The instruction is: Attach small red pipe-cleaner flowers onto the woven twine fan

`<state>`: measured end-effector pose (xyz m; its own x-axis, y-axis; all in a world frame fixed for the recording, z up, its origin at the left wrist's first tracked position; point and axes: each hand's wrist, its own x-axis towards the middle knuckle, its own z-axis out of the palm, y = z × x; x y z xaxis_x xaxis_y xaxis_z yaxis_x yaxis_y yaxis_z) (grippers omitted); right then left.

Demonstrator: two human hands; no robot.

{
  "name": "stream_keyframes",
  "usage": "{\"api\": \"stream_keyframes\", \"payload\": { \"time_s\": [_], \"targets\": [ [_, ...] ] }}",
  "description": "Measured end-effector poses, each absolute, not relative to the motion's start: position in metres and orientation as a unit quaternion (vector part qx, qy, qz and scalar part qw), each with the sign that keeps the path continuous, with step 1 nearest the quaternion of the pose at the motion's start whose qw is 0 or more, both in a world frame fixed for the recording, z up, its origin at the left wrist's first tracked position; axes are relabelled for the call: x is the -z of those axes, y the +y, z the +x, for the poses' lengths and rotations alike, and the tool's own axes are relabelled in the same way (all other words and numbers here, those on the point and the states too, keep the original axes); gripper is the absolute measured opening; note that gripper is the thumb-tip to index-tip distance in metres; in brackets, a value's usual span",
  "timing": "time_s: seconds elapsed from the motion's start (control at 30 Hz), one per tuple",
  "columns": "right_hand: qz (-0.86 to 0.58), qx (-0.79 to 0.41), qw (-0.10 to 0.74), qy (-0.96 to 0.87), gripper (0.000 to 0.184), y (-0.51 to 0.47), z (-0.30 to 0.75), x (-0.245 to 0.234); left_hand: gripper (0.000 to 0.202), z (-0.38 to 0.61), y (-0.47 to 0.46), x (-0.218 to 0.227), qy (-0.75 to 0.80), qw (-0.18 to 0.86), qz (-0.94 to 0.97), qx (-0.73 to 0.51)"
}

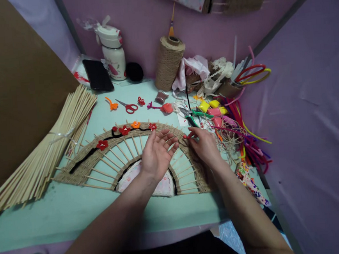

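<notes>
A fan-shaped piece of woven twine on thin sticks point(90, 169) lies on the table. Red flowers point(102, 145), an orange flower point(135, 124) and a black strip point(82, 162) decorate its outer band. Palm turned up, my left hand point(158, 153) is open above the middle of the fan, fingers slightly curled and nothing in them. Over the fan's right part, my right hand point(204, 144) pinches a small red piece point(185, 136) between thumb and forefinger; its exact kind is too small to tell. My forearms hide part of the fan's lower edge.
Bundled sticks point(46, 148) lie left. Behind the fan are red-handled scissors point(130, 107), green-handled pliers point(191, 119), a twine spool point(168, 62), a phone point(97, 76) and a bottle point(113, 55). Clay packets point(215, 112) and colourful pipe cleaners point(248, 144) crowd the right.
</notes>
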<state>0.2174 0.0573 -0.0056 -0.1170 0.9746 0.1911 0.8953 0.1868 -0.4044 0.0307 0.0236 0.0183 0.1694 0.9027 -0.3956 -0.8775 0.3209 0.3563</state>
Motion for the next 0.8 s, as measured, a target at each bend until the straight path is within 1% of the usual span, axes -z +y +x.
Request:
{"api": "stream_keyframes", "payload": {
  "time_s": [0.07,0.13,0.23,0.33,0.43,0.57,0.7,0.8],
  "targets": [
    [-0.630,-0.096,0.223,-0.738,0.036,0.054,0.216,0.000,0.025,0.032,0.023,-0.017,0.293,0.760,0.042,-0.579],
    [-0.621,-0.113,0.270,-0.727,0.032,0.046,0.213,-0.009,0.022,0.035,0.021,-0.015,0.334,0.750,0.081,-0.565],
    [-0.591,-0.176,0.369,-0.695,0.031,0.027,0.204,-0.023,0.024,0.041,0.016,-0.014,0.396,0.746,0.150,-0.515],
    [-0.569,-0.203,0.413,-0.681,0.035,0.008,0.192,-0.032,0.028,0.046,0.013,-0.013,0.398,0.751,0.187,-0.492],
    [-0.561,-0.140,0.410,-0.706,0.036,-0.002,0.184,-0.032,0.029,0.047,0.011,-0.014,0.387,0.748,0.198,-0.502],
    [-0.545,-0.060,0.384,-0.743,0.031,-0.003,0.184,-0.030,0.026,0.046,0.010,-0.017,0.370,0.761,0.206,-0.492],
    [-0.540,-0.034,0.366,-0.757,0.028,-0.003,0.189,-0.032,0.025,0.047,0.010,-0.014,0.375,0.745,0.253,-0.490],
    [-0.533,-0.047,0.343,-0.772,0.026,-0.005,0.194,-0.038,0.022,0.047,0.010,-0.011,0.389,0.732,0.263,-0.493]
  ]
}}
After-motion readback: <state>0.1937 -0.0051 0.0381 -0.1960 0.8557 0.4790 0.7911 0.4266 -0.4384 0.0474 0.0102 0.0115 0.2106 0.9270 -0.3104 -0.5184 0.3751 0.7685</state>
